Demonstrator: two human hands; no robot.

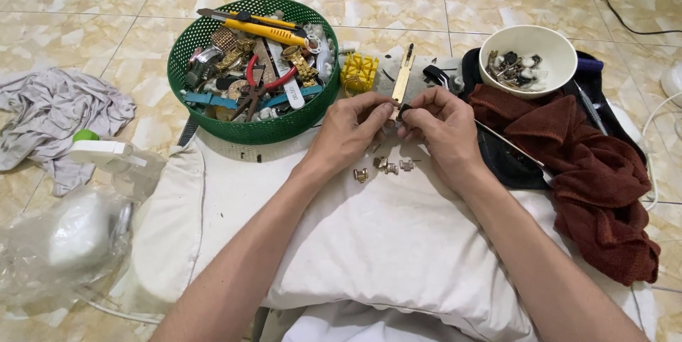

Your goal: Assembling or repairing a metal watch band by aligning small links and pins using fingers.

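My left hand [349, 131] and my right hand [444, 129] meet over a white cushion [369, 242], fingertips pinching a small dark watch part [403, 110] between them. A gold-coloured metal strip tool [403, 76] rises from that spot toward the floor behind. Several loose gold and silver band links [384, 166] lie on the cushion just under my hands. A yellow plastic block [359, 72] sits beyond my left fingers.
A green mesh basket [206, 104] holds a yellow cutter, red pliers and watch bands. A white bowl [529, 79] of small parts stands right, above a dark red towel [590, 171]. Grey cloth [50, 115] and a plastic bag [64, 235] lie left on tiled floor.
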